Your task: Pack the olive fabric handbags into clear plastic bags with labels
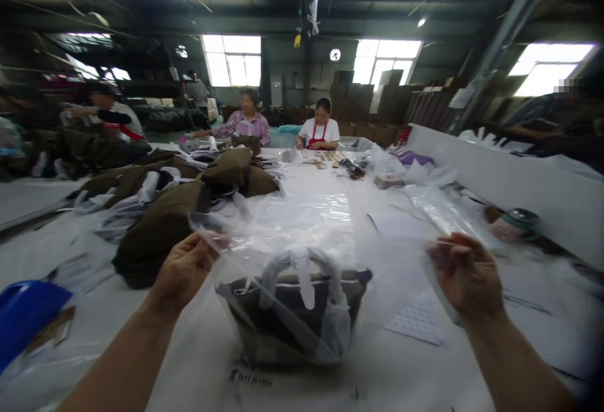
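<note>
A dark olive handbag (pixel 292 311) stands upright on the white table in front of me, its two handles wrapped in pale covering. A clear plastic bag (pixel 236 236) is spread around and above the handbag, between my hands. My left hand (pixel 189 267) pinches one edge of the plastic at the left, with the fingers closed. My right hand (pixel 467 273) is also closed in a pinch on the plastic at the right, though its fingertips are slightly blurred. Neither hand touches the handbag itself.
More olive handbags (pixel 160 229) lie heaped to the left. A blue object (pixel 33 311) sits at the left edge. At the right are a plastic-wrapped stack (pixel 448 211), a lidded cup (pixel 514 223) and a printed sheet (pixel 415 324). Co-workers sit at the far end.
</note>
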Available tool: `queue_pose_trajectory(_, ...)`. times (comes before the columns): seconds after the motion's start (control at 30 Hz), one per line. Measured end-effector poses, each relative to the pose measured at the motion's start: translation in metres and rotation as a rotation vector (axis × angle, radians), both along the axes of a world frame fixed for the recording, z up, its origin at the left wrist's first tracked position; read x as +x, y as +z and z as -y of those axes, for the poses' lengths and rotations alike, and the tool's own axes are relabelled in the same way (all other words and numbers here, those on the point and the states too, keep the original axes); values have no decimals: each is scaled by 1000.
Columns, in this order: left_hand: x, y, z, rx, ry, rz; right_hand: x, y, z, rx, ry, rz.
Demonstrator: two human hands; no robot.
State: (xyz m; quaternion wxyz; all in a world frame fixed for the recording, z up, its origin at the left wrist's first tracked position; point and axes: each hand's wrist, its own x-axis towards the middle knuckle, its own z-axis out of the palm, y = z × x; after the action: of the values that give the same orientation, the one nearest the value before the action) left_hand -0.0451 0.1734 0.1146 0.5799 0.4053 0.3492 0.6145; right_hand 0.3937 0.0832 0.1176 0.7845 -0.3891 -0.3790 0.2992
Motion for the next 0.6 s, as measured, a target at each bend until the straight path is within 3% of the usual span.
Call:
queue_pose_trajectory(0.13,-10,-12,2,42,-50,-94,1,-10,5,-170,291,122)
queue_pose_trajectory(0.27,-2,-15,-20,93,12,-250,-3,-10,-26,-235,212,38)
queue_pose_trajectory(0.37,11,6,-60,41,12,-151,-9,12,-75,-265,209,-56)
queue_pose_trajectory(0.47,4,39,-86,90,-32,-155,-9,47,-105,-213,219,-70)
queue_pose_trajectory(0.53,-12,53,-78,143,-77,-175,0,58,-97,-149,217,-68)
queue_pose_trajectory(0.6,-29,49,-51,154,-163,-233,11,46,-71,-132,256,-34)
